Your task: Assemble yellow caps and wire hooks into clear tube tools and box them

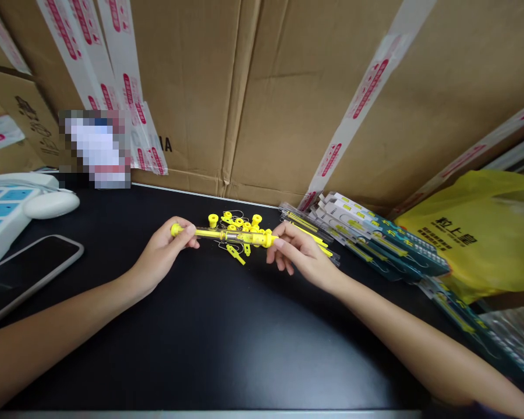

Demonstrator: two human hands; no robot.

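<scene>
My left hand (171, 243) is closed round the left end of a clear tube with yellow parts inside (220, 234). At the tube's right end, the thumb and fingers of my right hand (297, 250) pinch its yellow tip. The tube lies roughly level between both hands, with a yellow knob on its left end. Just behind and under it, several small yellow plastic parts (236, 254) and thin wire hooks are scattered on the black table (227, 331). A yellow flanged cap (213, 220) stands among them. My hands hide some of the tube's ends.
Clear tubes with yellow rods (308, 227) and stacked printed packages (371, 233) lie right of my right hand, beside a yellow plastic bag (475, 233). A phone (26, 273) and white power strip (9, 203) are at left. Cardboard boxes (262, 105) stand behind.
</scene>
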